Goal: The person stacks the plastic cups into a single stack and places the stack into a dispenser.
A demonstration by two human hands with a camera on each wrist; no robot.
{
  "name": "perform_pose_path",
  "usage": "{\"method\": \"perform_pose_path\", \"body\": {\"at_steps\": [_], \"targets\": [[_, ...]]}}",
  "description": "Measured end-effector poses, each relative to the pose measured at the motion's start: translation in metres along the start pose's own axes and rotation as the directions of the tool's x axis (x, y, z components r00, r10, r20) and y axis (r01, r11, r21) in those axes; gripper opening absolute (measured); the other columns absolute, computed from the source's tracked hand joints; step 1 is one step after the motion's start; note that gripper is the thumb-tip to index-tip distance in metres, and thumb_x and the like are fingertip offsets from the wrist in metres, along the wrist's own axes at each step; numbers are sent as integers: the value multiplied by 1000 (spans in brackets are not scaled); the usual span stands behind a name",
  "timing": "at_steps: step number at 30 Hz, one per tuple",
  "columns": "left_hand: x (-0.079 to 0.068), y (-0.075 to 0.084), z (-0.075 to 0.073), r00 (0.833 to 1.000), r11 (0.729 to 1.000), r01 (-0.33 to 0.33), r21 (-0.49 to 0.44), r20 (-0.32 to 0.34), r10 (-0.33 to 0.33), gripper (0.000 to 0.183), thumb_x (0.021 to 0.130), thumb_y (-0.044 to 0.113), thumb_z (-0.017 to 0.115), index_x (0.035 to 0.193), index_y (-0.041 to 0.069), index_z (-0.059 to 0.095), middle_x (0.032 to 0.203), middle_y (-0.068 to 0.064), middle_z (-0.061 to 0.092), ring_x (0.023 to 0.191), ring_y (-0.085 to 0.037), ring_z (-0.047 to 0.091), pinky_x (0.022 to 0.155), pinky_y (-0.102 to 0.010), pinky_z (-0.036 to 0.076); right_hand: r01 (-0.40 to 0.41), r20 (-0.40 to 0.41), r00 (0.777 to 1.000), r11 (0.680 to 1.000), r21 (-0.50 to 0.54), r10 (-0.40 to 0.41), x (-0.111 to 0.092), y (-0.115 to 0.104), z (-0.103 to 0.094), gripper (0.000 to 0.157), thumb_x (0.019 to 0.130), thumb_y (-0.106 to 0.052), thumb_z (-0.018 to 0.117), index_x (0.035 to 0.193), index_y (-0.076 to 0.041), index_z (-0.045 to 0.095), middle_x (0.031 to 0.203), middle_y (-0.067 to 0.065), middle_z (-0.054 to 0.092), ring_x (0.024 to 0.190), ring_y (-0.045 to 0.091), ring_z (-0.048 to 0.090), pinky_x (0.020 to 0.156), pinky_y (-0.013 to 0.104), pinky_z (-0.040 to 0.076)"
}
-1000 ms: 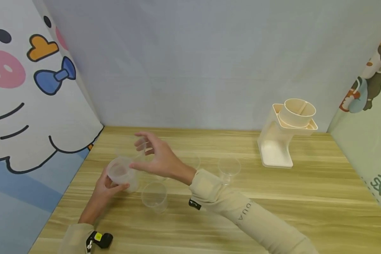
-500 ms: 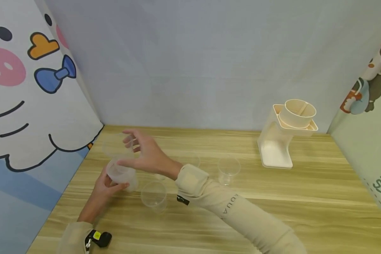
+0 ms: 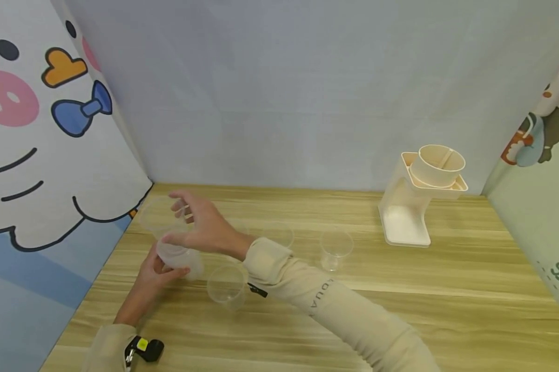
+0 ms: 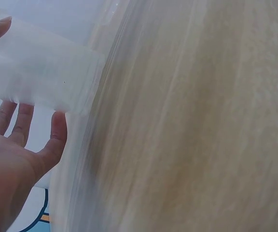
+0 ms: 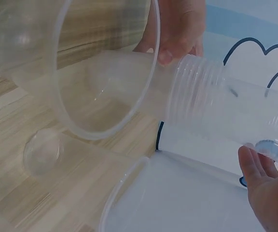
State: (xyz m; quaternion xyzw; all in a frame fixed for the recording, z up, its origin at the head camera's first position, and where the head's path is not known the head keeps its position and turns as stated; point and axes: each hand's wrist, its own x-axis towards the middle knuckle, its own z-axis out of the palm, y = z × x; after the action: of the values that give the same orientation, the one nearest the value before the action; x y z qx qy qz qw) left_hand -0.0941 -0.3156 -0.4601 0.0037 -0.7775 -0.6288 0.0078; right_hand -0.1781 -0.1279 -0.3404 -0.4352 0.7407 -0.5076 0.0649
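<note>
My left hand (image 3: 149, 281) grips a stack of nested clear plastic cups (image 3: 189, 264) at the table's left side. In the left wrist view the stack (image 4: 42, 67) lies between the thumb and curled fingers. Just above its mouth, my right hand (image 3: 205, 225) holds a single clear plastic cup (image 3: 150, 216) with fingers and thumb around its side. The right wrist view shows that cup (image 5: 250, 104) in line with the stack's ridged rims (image 5: 189, 92). Close by on the table stands another clear cup (image 3: 227, 289).
More clear cups stand farther right, one (image 3: 336, 247) alone and one (image 3: 279, 235) behind the right forearm. At the back right is a cream-coloured stand (image 3: 405, 222) with a round holder (image 3: 436, 165) on top. Printed cloth walls border the wooden table (image 3: 470, 289).
My right hand has moved left with its cup, which now hangs over the left side of the stack's mouth. My left hand and the stack have barely moved.
</note>
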Motion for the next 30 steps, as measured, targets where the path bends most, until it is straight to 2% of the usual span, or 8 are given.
{"method": "perform_pose_path", "body": {"at_steps": [10,17,22,30], "targets": [[2,0,-2,1000,1000,6,28,15,-6,74,86,10,70,144,24,27,139,3,38,119,-3,41,88,-16,42,-48,48,998,998,-34,49,0,8,11,75,81,-21,76,141,-3,35,121,8,54,108,15,53,86,13,41],[1,-1,-3,1000,999,-14,33,9,14,73,86,7,69,144,22,27,138,4,38,119,-2,41,87,-15,42,-93,63,993,988,-121,101,-4,10,13,75,80,-19,76,141,-2,35,127,11,53,115,16,52,89,16,41],[1,0,-2,1000,999,-9,42,5,9,72,86,8,70,144,20,29,137,3,39,120,-3,40,87,-16,42,-130,83,986,981,-141,143,-8,12,14,73,80,-19,75,141,-1,38,130,11,52,117,17,50,90,17,40],[1,-2,-3,999,999,-47,17,15,46,73,85,3,68,144,17,27,135,-1,38,119,-7,41,85,-18,45,-131,115,980,965,-227,160,-13,20,16,72,79,-26,76,137,1,44,133,11,51,118,15,49,94,18,38]]}}
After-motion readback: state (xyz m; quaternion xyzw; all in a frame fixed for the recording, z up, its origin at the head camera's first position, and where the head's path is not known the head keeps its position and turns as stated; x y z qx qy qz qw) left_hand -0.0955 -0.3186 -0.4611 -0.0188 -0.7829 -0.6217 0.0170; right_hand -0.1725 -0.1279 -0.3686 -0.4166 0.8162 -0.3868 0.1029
